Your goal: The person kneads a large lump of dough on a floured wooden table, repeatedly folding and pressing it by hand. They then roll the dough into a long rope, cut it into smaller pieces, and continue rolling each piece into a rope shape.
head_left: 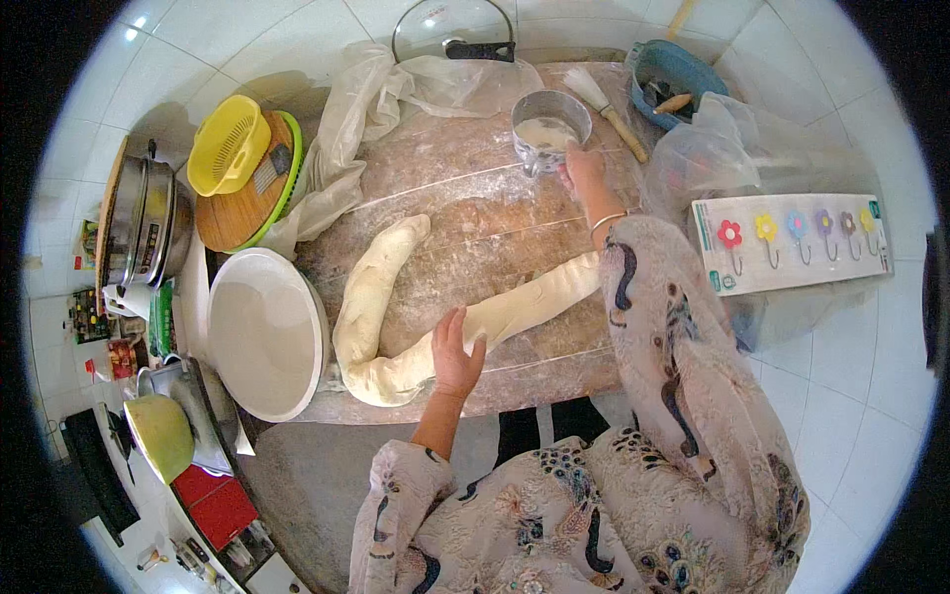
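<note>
A long thick roll of pale dough (pixel 371 287) lies bent in a rough U on the floury wooden board (pixel 475 252). My left hand (pixel 457 356) rests on its near stretch, fingers stretched out and slightly spread. At the far side, my right hand (pixel 584 173) grips a round metal cup (pixel 551 134) by its near right side; whitish flour shows inside. My right sleeve hides the right end of the dough. Just right of the cup lies a white-bristled brush (pixel 609 114) with a wooden handle.
A large white basin (pixel 267 337) stands left of the board, with a yellow basket (pixel 230 148) beyond it. Crumpled plastic sheeting (pixel 341 148) lines the far left. A blue basket (pixel 678 84) stands far right, near a card of flower hooks (pixel 797 243). A glass lid (pixel 455 25) leans behind.
</note>
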Demonstrator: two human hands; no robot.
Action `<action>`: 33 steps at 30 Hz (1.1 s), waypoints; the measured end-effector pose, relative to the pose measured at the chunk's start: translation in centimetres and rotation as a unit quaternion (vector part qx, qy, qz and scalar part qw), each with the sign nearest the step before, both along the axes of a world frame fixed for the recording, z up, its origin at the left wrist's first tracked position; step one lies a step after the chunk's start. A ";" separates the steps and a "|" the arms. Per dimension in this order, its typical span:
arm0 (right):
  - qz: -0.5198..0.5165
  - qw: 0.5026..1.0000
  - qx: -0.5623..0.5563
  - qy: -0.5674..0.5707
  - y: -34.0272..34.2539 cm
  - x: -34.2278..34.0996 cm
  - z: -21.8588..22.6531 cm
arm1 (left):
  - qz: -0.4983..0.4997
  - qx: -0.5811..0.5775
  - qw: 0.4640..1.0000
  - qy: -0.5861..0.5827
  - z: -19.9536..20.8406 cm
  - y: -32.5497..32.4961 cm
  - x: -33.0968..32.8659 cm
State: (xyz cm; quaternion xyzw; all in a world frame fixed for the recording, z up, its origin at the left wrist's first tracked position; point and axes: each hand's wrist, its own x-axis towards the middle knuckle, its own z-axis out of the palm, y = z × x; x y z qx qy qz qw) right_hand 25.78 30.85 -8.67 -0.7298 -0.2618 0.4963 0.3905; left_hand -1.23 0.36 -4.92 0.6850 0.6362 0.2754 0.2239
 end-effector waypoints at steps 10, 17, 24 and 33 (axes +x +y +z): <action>0.077 0.986 0.144 -0.028 -8.9 -2.6 1.9 | 0.072 -0.033 0.990 -0.116 1.1 4.9 1.7; 0.283 0.911 0.192 -0.229 -8.6 -2.3 7.1 | 0.102 -0.156 0.931 -0.314 5.3 17.8 3.5; 0.282 0.757 0.453 -0.376 -10.2 -1.6 13.8 | 0.166 -0.207 0.884 -0.384 3.2 18.2 8.0; 0.543 0.718 0.013 -0.435 -6.9 -3.1 2.2 | 0.166 -0.194 0.914 -0.314 2.3 15.6 14.3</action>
